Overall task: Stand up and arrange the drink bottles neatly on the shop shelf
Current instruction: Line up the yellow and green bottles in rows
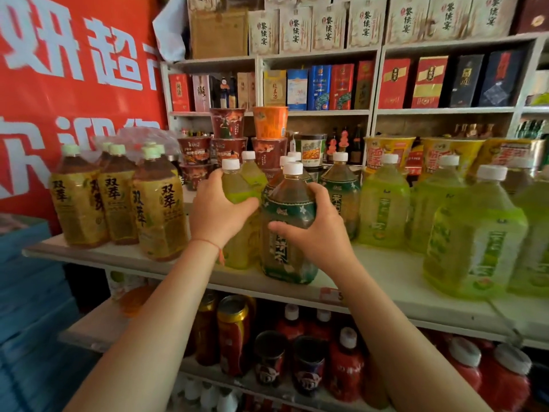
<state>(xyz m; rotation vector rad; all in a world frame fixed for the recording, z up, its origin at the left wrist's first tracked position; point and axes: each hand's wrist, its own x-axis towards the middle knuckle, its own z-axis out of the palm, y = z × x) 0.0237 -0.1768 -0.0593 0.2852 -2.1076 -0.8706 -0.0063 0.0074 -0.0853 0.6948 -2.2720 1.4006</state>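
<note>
Now both hands clamped on upright bottles: left hand (218, 208) grips yellow-green bottle (237, 185), right hand (315, 230) dark-green bottle (289, 200).

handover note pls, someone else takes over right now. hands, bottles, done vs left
Left hand: grips the yellow-green bottle, upright on the shelf.
Right hand: grips the dark green-label tea bottle beside it, upright near the front edge.
Done: amber tea bottles stand grouped at the left; light green bottles stand at the right, loosely spaced.
Left: line up the two held bottles with the white-capped ones behind, then tidy the ragged right group. No bottle seen lying down.
</note>
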